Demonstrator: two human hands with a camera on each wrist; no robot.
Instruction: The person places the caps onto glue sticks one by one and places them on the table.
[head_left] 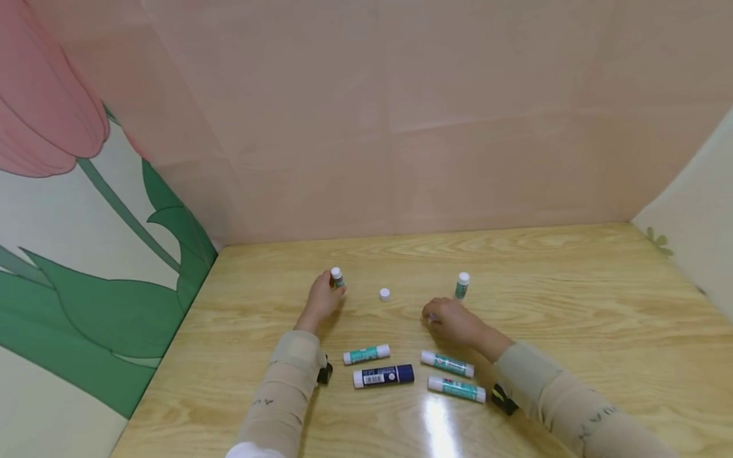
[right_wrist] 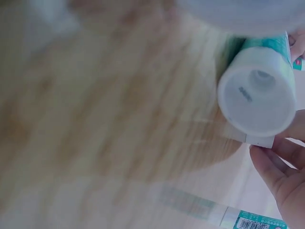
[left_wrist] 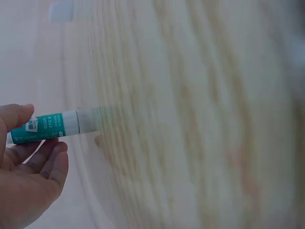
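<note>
Clock centre: loose white cap (head_left: 385, 294) stood on the table (head_left: 572, 286).
Left hand (head_left: 322, 298): fingers pinched an upright glue stick (head_left: 338, 281), 9–10 o'clock.
Right hand (head_left: 453, 321): fingers pinched a small white piece (right_wrist: 260, 141), 4 o'clock.
Second glue stick (head_left: 461, 287): stood upright, 3 o'clock.
Navy glue stick (head_left: 383, 376): lay at 6 o'clock.

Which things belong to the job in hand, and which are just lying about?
Likely part of the job:
held glue stick, in the left fingers
small white piece, in the right fingers
upright glue stick, near the right hand
white cap, between the hands

Probably just lying about:
navy glue stick
teal glue stick behind it
teal pair to its right
</note>
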